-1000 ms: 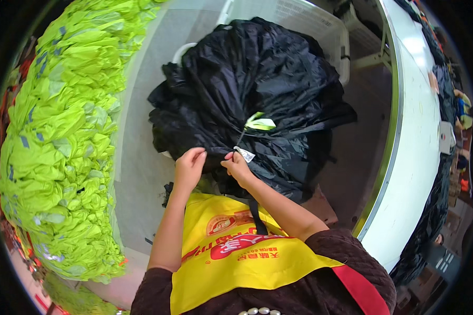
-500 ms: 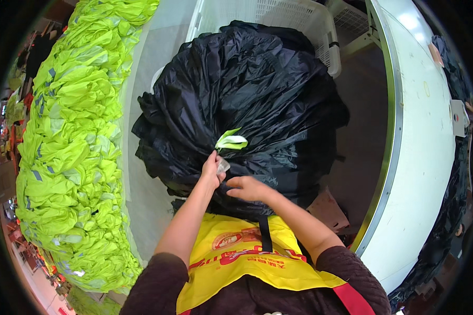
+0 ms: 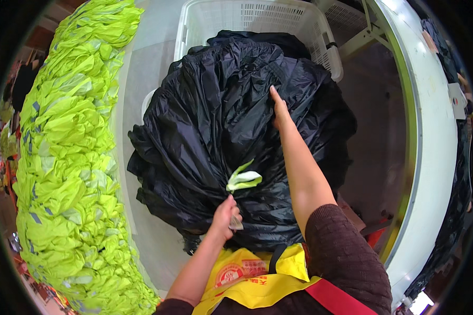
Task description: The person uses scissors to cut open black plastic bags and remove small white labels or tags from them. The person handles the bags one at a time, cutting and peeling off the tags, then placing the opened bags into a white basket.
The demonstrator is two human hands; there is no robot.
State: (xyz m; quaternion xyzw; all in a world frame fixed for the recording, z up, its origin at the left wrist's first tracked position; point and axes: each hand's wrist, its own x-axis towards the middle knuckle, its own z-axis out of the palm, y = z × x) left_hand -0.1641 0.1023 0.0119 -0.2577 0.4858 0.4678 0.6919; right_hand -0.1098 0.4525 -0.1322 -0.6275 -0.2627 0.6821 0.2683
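Observation:
A large bundle of shiny black fabric [image 3: 215, 105] fills the middle, its folds fanning out from a gathered point near me. At that point a bright green and white strip [image 3: 244, 181] is tied in a loop. My left hand [image 3: 226, 214] is closed just below the strip, gripping the bundle at its gathered end. A small pale tag-like piece [image 3: 236, 224] pokes out beside its fingers. Further out, my right hand [image 3: 280, 109] lies edge-on against the upper right of the bundle with its fingers stretched out and holding nothing.
A white plastic crate [image 3: 278, 16] stands behind and partly under the bundle. Neon yellow-green garments [image 3: 73, 173] are heaped along the left on a grey surface [image 3: 150, 231]. On the right runs a white table [image 3: 441, 147] with a metal edge. I wear a yellow apron [image 3: 247, 291].
My right hand has reached forward from beside the left hand onto the far part of the bundle. The left hand and the green strip sit lower in view, the grip unchanged.

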